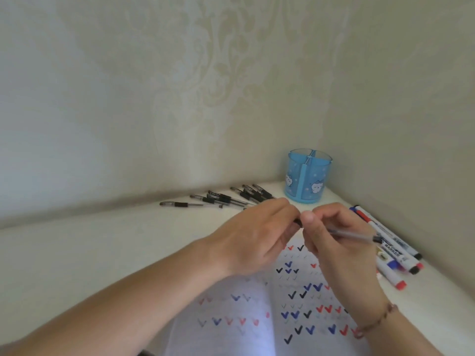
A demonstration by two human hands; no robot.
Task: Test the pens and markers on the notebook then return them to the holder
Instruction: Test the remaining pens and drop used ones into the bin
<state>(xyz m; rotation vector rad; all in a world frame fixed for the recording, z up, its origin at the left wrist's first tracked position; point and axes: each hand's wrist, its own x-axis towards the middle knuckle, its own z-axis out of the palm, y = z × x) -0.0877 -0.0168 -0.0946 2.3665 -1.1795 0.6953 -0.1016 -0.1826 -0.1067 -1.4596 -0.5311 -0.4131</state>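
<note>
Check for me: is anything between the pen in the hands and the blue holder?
Nothing visible blocks it. The pen is held above the notebook; the blue holder stands open-topped just beyond both hands, with only bare desk between.

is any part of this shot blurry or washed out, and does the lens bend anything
Head view: the notebook washes out white near the bottom edge; both hands, left and right, look soft, as does the pen they hold; the wide lens bows the desk edge; the holder stays fairly sharp.
</note>
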